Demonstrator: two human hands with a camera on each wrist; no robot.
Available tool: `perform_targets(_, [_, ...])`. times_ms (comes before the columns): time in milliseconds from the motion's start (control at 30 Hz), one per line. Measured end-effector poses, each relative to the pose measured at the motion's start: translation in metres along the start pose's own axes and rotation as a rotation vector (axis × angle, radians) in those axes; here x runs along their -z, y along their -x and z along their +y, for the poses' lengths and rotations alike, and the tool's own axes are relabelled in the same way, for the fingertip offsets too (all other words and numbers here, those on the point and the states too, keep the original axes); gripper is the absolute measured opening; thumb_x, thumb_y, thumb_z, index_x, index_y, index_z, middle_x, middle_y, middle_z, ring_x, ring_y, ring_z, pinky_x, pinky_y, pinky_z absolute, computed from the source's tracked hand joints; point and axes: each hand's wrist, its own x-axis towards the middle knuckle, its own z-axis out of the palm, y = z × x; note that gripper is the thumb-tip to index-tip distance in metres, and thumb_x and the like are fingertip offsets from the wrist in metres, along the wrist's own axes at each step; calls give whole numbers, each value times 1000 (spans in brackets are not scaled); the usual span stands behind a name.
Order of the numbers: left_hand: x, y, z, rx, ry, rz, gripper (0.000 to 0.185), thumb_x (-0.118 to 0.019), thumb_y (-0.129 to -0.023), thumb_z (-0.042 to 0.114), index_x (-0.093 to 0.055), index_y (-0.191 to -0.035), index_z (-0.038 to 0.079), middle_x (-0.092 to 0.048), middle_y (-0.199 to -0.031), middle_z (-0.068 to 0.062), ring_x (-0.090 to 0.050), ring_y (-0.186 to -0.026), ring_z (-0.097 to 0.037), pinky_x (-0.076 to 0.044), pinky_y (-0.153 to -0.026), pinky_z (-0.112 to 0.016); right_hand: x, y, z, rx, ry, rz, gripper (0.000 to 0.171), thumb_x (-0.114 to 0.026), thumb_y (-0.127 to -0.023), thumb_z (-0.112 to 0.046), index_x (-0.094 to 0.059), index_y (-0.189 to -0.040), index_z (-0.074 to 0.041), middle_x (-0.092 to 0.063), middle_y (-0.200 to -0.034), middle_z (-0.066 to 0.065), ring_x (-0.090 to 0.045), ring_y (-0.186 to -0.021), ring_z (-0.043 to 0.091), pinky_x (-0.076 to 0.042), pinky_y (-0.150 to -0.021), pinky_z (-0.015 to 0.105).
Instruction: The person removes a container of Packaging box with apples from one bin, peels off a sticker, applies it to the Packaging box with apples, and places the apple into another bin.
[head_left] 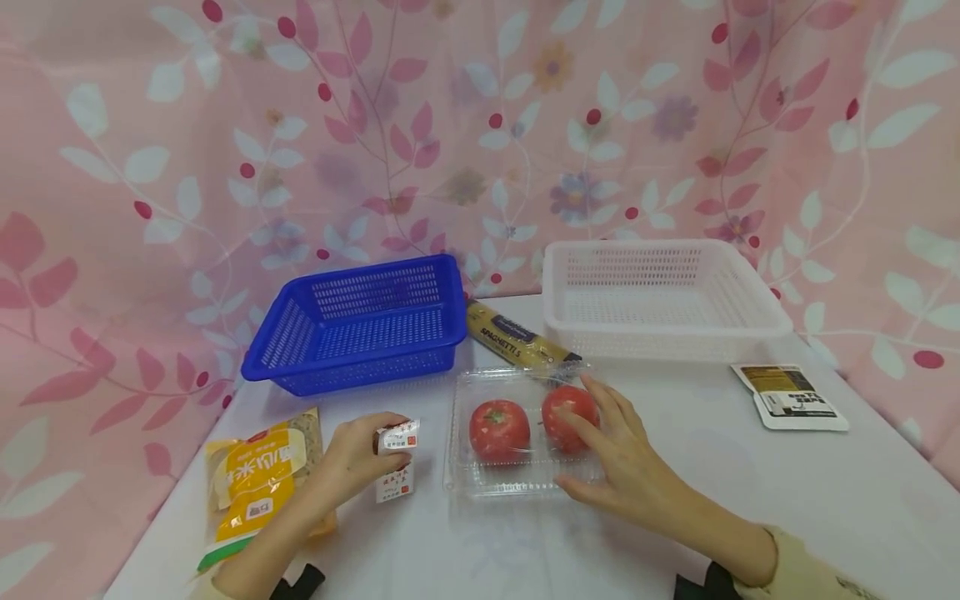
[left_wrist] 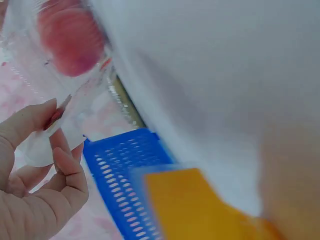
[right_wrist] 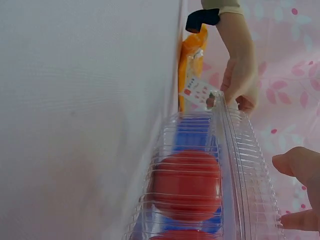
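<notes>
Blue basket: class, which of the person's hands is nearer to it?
Left. The left hand, holding a small sachet, lies just in front of the blue basket; the right hand rests on the tomato box, farther right.

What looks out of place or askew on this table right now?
Only the spaghetti pack stands out: it lies slantwise between the blue basket and white basket, its near end tucked behind the clear tomato box. Nothing looks spilled or damaged.
</notes>
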Motion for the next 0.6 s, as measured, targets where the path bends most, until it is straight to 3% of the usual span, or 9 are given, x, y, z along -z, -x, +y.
perform_targets(100, [7, 3, 12, -61, -5, 63, 44, -79, -70, 14, -64, -111, 12, -64, -95, -2, -55, -67, -11, -49, -56, -23, 0, -2, -2, 41, -21, 27, 62, -56, -80, -58, -55, -123, -14, -21, -146, 17, -20, -129, 35, -32, -93, 60])
perform_targets(300, [15, 6, 31, -203, 4, 181, 49, -80, -68, 11, -63, -114, 15, -56, -114, -2, -53, -75, -14, -50, -61, -21, 0, -8, -7, 95, -70, 58, 57, -47, -85, -58, -56, -122, -14, -24, -145, 17, -20, -129, 37, -26, -95, 62])
perform_targets(467, [17, 7, 50, -271, 52, 195, 51, -81, -68, 9, -62, -115, 15, -56, -113, 1, -53, -78, -12, -51, -62, -23, 1, -14, -14, 124, -105, 66, 50, -50, -86, -52, -57, -121, -16, -24, -146, 14, -22, -128, 35, -27, -95, 60])
perform_targets(600, [18, 8, 71, -329, 106, 177, 52, -80, -67, 6, -63, -116, 12, -58, -112, 2, -53, -82, -12, -52, -63, -22, 4, -27, -24, 194, -135, 126, 43, -52, -88, -45, -60, -116, -14, -27, -145, 15, -25, -127, 34, -25, -98, 54])
